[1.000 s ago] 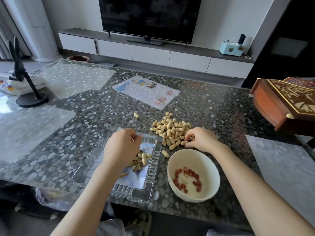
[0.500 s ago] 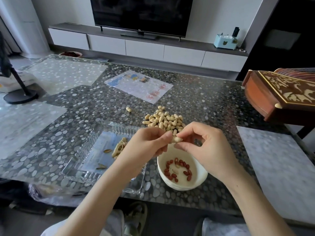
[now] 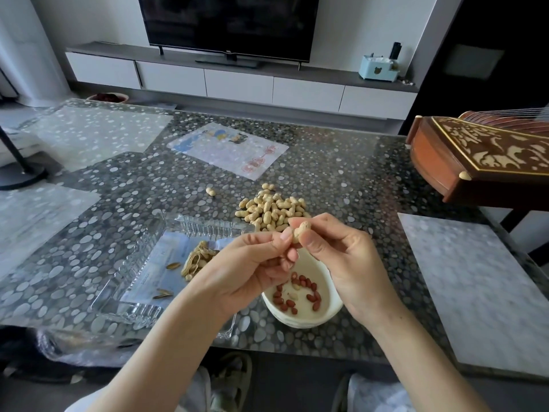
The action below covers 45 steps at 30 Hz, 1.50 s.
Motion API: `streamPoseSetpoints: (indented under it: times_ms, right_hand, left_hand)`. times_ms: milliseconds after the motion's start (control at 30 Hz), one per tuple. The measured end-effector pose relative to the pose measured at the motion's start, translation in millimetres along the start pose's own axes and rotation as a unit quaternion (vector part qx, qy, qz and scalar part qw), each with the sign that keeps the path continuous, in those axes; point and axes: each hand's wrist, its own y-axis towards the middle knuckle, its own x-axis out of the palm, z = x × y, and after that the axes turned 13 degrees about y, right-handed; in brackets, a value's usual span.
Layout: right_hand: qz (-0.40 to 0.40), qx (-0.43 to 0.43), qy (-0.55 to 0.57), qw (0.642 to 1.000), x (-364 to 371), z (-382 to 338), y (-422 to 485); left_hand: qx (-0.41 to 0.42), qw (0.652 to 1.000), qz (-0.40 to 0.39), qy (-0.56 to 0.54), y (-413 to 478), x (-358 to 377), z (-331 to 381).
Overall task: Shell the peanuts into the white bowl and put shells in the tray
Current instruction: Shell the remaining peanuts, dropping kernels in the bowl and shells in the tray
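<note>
Head view: the left hand (image 3: 252, 263) and right hand (image 3: 341, 257) meet above the white bowl (image 3: 332, 310), both pinching one peanut (image 3: 301, 230) between thumb and fingertips. Their fingers cover most of it, so I cannot tell whether it is cracked. The hands hide the bowl's far rim; red kernels (image 3: 312, 295) lie inside. The left wrist covers a corner of the glass tray (image 3: 133, 263), which holds empty shells (image 3: 196, 260). The unshelled pile (image 3: 267, 211) lies beyond on the desk (image 3: 341, 179).
</note>
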Motion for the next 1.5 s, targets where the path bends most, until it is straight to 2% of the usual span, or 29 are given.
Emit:
streamPoseSetpoints:
  times_ms: [100,167,267,400,467,633,800,967,1133,1233,1333,1500]
  right_hand:
    - [0.011,-0.002,0.017,1.0,6.2,-1.0,-1.0]
    - [0.026,-0.034,-0.02,0.999,8.1,-2.3,-2.1]
    - [0.063,-0.089,-0.116,0.987,5.6,-1.8,-3.0]
    - [0.108,-0.096,-0.172,0.974,6.1,1.4,-2.7]
    - [0.086,-0.097,-0.216,0.968,6.8,1.7,-1.6]
    - [0.018,-0.034,-0.272,0.961,5.3,3.7,-3.4]
    - [-0.013,-0.003,-0.244,0.97,2.7,2.6,-3.6]
    - [-0.03,-0.008,-0.273,0.962,-1.1,1.2,-3.4]
    - [-0.025,-0.087,-0.315,0.945,2.7,8.8,-3.1]
    - [-0.001,-0.138,-0.347,0.928,5.4,12.6,-3.8]
    - [0.033,-0.146,-0.317,0.936,8.1,15.8,-6.1]
    - [0.067,-0.076,-0.22,0.97,15.8,11.7,-12.9]
  left_hand:
    - [0.0,1.0,-0.017,-0.012,0.0,4.3,-2.7]
    - [0.001,1.0,-0.013,0.024,-0.8,6.0,-4.3]
    - [0.007,0.991,0.05,0.128,-0.5,2.7,-5.2]
    - [0.066,0.966,0.134,0.212,1.8,-4.4,-5.2]
    - [0.089,0.96,0.144,0.221,1.4,-4.9,-4.9]
    - [0.114,0.956,0.132,0.235,-0.5,-4.5,-4.9]
    - [0.12,0.957,0.134,0.227,1.9,-5.4,-5.0]
    - [0.115,0.956,0.142,0.23,5.3,-5.4,-8.0]
    - [0.087,0.951,0.092,0.281,4.1,4.9,-12.0]
    - [0.107,0.95,0.069,0.285,3.6,11.0,-13.5]
    - [0.142,0.935,0.102,0.308,5.7,15.5,-17.5]
    - [0.179,0.916,0.104,0.342,8.5,19.2,-25.4]
